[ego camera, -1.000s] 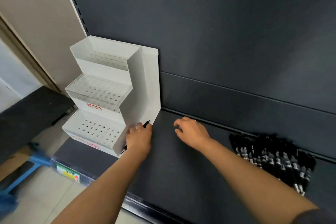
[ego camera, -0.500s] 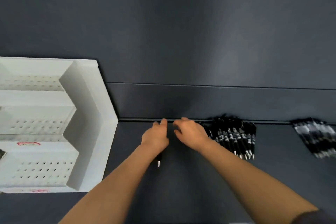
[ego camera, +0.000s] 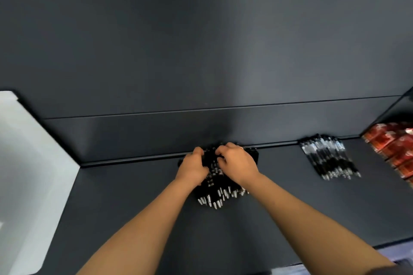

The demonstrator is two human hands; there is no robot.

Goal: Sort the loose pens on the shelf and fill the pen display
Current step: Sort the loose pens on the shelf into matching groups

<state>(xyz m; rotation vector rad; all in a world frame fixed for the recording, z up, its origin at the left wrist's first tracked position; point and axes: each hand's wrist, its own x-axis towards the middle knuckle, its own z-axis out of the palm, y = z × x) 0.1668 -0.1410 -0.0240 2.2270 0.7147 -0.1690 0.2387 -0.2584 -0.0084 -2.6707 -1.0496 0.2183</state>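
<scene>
Hands on pen pile, gathering step

Hands both sit on the near pile of black pens at the back of the shelf, against the rear lip. Left hand covers the pile's left side, fingers curled down over the pens. Right hand covers the right side, fingers bent and pressed into the pile. Cannot tell whether either hand has closed on any pen; the pens under the palms are hidden. Silver tips stick out toward the camera below the wrists.

Second pile lies well apart to the right, untouched. Red packs at the far right edge. White display shows only as a blurred side panel at the left edge; its holes are out of view.

Step, as I judge it: bunching pens for a pickup, before any filling. Next move calls for squeezing a bundle between both hands, lifting it clear without scattering the rest, then carrying it left to the display. Loose round pens may roll or slip from a two-hand scoop.

Versus half a second earlier: the hands were on bare shelf just left of this pile, the left one with a single pen under it; now both are on the pile. The view has swung right, so the display has slid mostly out of frame and the red packs have come in.
</scene>
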